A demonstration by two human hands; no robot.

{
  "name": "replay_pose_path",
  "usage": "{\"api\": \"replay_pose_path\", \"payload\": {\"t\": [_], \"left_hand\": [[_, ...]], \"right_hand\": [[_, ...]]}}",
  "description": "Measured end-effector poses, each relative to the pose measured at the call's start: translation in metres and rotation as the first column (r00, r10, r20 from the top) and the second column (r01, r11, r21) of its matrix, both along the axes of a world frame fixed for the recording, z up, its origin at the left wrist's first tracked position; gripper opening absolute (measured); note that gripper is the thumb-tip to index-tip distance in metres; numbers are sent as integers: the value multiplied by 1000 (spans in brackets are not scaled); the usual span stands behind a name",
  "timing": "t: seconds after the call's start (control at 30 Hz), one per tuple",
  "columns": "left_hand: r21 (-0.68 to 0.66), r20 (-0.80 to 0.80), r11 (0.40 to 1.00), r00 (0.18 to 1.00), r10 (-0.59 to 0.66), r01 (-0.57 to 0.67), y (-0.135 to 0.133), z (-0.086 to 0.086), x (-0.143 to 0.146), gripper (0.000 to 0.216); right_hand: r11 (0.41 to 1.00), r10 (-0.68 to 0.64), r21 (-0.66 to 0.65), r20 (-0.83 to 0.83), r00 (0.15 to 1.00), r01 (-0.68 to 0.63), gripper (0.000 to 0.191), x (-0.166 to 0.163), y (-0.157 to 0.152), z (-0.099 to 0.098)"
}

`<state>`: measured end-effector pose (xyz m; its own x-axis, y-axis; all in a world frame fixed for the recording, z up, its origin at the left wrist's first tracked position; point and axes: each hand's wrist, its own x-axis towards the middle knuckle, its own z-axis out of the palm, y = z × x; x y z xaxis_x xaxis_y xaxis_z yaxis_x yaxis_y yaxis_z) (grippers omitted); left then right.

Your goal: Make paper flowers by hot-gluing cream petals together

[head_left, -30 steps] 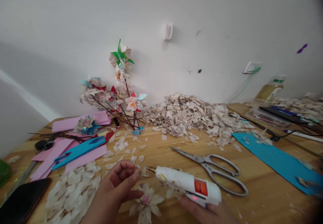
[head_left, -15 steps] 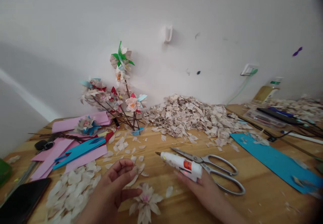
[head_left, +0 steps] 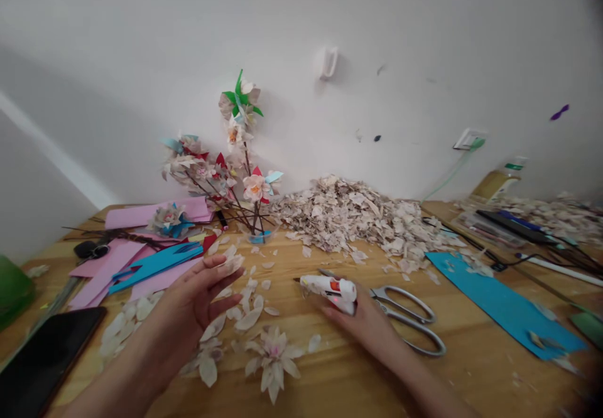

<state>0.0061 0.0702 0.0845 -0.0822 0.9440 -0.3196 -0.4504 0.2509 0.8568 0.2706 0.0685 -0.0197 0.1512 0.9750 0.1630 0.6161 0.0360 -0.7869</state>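
Note:
My left hand (head_left: 195,299) is raised palm-up over the wooden table (head_left: 330,380), its fingertips pinching a pale petal (head_left: 232,264). My right hand (head_left: 358,317) reaches forward and grips a white glue gun (head_left: 327,287), whose nozzle points left just above the table. A finished pale paper flower (head_left: 273,358) lies on the table between my two arms, with loose petals (head_left: 245,317) scattered around it. Steel scissors (head_left: 405,317) lie right behind the glue gun.
A big heap of pale petals (head_left: 358,217) sits against the wall. A bunch of paper flowers on stems (head_left: 230,173) stands at the back left, beside pink and blue paper strips (head_left: 141,267). A blue sheet (head_left: 504,305) lies at right, a black phone (head_left: 42,368) at left.
My right hand has carried the glue gun forward and away from me, up beside the scissors. My left hand has lifted with a petal and moved left and up, away from the flower.

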Motion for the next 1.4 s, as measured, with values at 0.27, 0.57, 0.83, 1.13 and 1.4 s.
{"api": "replay_pose_path", "payload": {"t": [0.27,0.57,0.83,1.13,1.4], "left_hand": [[-1,4,1000,1000,30,-30,2,5,-2,14],[9,-29,1000,999,27,-27,2,4,-1,14],[5,-41,1000,999,-12,12,3,-2,0,14],[27,-68,999,997,27,-25,2,-1,-1,16],[15,-124,1000,992,29,-27,5,-7,-1,17]], "right_hand": [[801,-303,567,105,947,193,72,-7,-49,35],[974,222,-8,267,938,-228,86,-80,-62,0],[981,196,-14,109,975,-195,85,-96,-43,-8],[940,246,329,-478,843,-88,70,-75,-41,-4],[944,275,328,-727,630,-34,73,-64,-43,4]]}}
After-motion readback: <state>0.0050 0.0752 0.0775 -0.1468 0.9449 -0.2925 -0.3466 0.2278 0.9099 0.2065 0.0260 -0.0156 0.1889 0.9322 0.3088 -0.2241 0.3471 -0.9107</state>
